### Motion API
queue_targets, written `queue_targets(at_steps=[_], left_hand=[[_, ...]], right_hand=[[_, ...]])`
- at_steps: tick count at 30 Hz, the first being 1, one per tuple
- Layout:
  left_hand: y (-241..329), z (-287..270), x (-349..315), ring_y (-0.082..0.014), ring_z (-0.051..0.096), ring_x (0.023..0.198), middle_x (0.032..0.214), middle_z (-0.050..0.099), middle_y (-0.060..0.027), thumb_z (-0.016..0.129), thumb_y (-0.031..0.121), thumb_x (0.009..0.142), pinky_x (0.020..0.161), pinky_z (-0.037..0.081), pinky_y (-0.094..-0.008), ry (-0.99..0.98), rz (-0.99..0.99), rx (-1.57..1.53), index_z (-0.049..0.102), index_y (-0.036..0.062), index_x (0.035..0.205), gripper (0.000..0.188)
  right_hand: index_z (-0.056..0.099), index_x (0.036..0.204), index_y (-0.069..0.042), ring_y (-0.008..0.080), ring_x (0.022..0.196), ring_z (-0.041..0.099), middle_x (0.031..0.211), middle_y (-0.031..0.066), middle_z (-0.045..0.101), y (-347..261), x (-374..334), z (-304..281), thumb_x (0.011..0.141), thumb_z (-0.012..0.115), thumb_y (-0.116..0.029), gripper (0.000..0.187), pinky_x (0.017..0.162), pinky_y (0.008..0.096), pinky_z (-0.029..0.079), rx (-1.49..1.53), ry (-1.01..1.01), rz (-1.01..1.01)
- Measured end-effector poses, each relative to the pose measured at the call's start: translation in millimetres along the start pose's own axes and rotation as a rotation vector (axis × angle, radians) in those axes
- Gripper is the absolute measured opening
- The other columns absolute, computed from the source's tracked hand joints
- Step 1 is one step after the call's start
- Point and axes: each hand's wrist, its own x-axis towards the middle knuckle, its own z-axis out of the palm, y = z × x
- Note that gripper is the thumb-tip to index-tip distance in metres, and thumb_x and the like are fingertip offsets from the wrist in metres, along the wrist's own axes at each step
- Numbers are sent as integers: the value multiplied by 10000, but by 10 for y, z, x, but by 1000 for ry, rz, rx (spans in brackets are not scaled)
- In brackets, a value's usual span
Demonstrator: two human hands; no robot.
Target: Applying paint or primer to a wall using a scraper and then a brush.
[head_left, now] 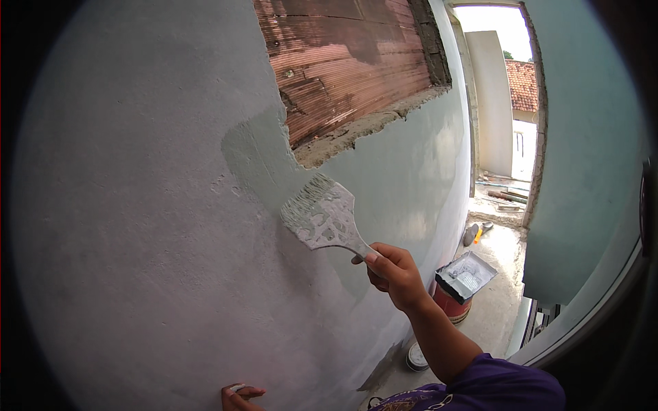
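My right hand (396,276) is closed round the handle of a wide flat paintbrush (327,218). Pale paint smears cover the brush head, and its bristles point up and left against the wall (157,205). Around the bristles lies a patch of wet-looking pale green paint (264,157), just below a rough-edged opening. The wall left of that patch is dull grey. At the bottom edge my left hand (241,397) shows only in part, close to the wall. Its visible fingers are loosely bent and slightly apart, with a whitish mark or band on one; they seem to hold nothing.
Reddish hollow brick (349,61) shows inside the wall opening. A paint tray (467,275) rests on a red bucket (452,306) to the right, with a small round container (416,357) nearer me. Farther off, debris (506,195) lies by a doorway (497,89).
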Motion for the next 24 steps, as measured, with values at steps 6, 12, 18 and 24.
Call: queue_targets(at_steps=[6,12,18,24], left_hand=[[14,0,24,-210,556,429,567,589,-128,409,209,956,417,511,-293,-20,-2,3,572,-65,721,396],[25,-11,4,-217,566,441,581,595,-135,415,190,947,431,525,-303,13,-38,-25,575,-68,726,375],[-21,-35,14,-215,568,447,594,596,-134,411,180,941,433,531,-309,-22,-50,-23,583,-68,745,360],[-12,-60,12,-214,576,454,586,597,-131,403,200,954,438,530,-304,-34,-30,-33,582,-57,741,378]], right_hand=[[629,975,23,30,471,293,563,-70,368,-19,163,142,947,517,-254,300,442,206,230,-18,-22,-81],[634,970,24,30,476,310,567,-70,369,-37,97,44,948,516,-256,305,449,201,243,-43,-36,-32],[635,975,23,30,474,323,564,-70,365,-249,380,331,949,512,-250,300,448,198,246,-56,-37,-154],[633,978,18,31,472,325,561,-66,375,-161,211,243,954,515,-260,304,448,199,256,-55,-91,-107]])
